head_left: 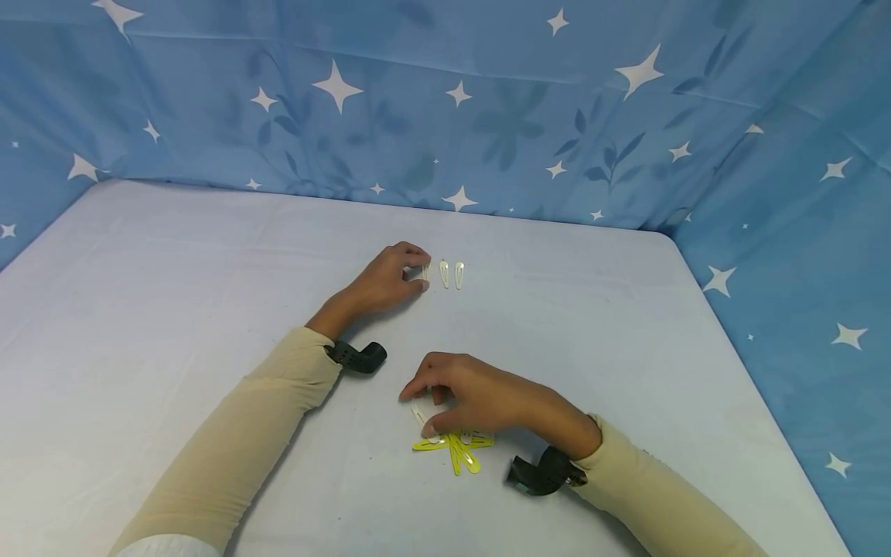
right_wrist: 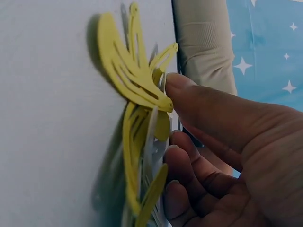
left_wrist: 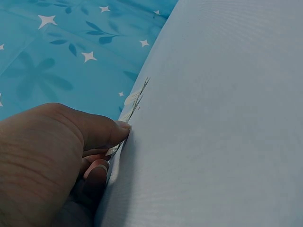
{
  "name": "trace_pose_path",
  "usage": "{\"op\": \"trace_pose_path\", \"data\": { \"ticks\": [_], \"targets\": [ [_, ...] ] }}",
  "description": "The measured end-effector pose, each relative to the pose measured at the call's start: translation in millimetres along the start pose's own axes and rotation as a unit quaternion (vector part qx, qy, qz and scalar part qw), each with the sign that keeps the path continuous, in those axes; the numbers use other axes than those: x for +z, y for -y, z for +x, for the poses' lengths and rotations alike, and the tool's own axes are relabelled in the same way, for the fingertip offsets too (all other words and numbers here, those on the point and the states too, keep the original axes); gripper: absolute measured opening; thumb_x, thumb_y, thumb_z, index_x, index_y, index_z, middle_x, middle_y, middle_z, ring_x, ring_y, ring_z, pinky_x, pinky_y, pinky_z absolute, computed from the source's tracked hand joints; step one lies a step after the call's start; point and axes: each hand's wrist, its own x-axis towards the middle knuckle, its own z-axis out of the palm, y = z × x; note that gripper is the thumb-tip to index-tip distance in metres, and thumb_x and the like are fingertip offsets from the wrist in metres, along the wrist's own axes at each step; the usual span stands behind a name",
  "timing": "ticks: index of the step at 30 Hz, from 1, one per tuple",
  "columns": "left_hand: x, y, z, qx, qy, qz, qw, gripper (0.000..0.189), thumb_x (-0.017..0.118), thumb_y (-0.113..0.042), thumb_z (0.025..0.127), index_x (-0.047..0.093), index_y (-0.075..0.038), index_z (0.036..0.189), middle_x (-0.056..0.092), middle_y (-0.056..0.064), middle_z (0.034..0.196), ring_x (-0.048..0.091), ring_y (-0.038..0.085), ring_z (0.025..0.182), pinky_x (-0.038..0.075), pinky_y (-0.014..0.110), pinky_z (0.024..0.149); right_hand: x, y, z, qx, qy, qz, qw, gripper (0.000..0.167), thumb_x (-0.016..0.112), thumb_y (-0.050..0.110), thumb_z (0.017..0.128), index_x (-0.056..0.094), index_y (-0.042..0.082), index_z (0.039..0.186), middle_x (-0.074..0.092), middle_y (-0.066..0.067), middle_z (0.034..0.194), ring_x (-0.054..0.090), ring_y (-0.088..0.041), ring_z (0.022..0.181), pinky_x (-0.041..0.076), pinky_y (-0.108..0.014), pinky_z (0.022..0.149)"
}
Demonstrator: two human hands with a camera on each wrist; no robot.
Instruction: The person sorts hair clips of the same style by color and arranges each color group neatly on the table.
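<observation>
White teardrop-shaped hair clip [head_left: 418,415]: lay slantwise between parted fingers [head_left: 426,379] of right hand [head_left: 480,393]; left hand [head_left: 387,280] pinched another clip [head_left: 426,272].

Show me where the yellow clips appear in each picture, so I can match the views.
Head: the yellow clips lie on the table below the middle of the picture, just under the right hand.
Left wrist: not in it.
Right wrist: large, left of centre, reaching from top to bottom beside the thumb.
Shared landmark: the blue starry cloth, across the head view's top, upper left and upper right in the wrist views.
</observation>
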Motion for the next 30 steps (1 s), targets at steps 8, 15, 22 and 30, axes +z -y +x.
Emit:
{"op": "trace_pose_path", "data": {
  "ticks": [8,15,22,30],
  "targets": [
    [-0.1,-0.7,0.7,0.001,0.001,0.0,1.0,0.046,0.064,-0.011,0.093,0.054,0.003,0.136,0.049,0.016,0.137,0.053,0.027,0.108,0.043,0.039,0.09,1.7,1.4,-0.2,0.009,-0.003,-0.021,0.9997,0.035,0.081,0.013,0.081,0.071,0.015,0.115,0.055,0.008,0.101,0.054,-0.007,0.087,0.047,-0.022,0.08],
    [0.3,0.2,1.3,-0.002,-0.001,-0.001,1.0,0.046,0.063,-0.01,0.092,0.055,0.004,0.135,0.049,0.016,0.137,0.052,0.027,0.108,0.044,0.039,0.089,3.0,0.3,0.3,0.009,-0.008,-0.014,0.9998,0.029,0.079,0.011,0.083,0.071,0.015,0.11,0.056,0.008,0.098,0.055,-0.007,0.088,0.047,-0.022,0.08],
    [0.2,-0.4,0.8,-0.005,-0.002,-0.004,1.0,0.046,0.064,-0.01,0.092,0.055,0.003,0.135,0.05,0.015,0.136,0.053,0.026,0.107,0.044,0.038,0.088,5.5,-0.6,0.7,0.0,-0.03,0.009,0.9995,0.024,0.074,0.006,0.086,0.068,0.015,0.107,0.057,0.009,0.088,0.054,-0.006,0.08,0.048,-0.023,0.073],
    [0.1,-0.9,0.6,-0.006,0.0,0.0,1.0,0.046,0.064,-0.011,0.092,0.055,0.003,0.135,0.05,0.015,0.136,0.052,0.026,0.107,0.044,0.038,0.088,5.6,-0.1,0.5,-0.003,-0.051,0.026,0.9984,0.021,0.069,0.003,0.089,0.07,0.015,0.106,0.058,0.01,0.085,0.053,-0.006,0.075,0.048,-0.024,0.068]
  ]
}}
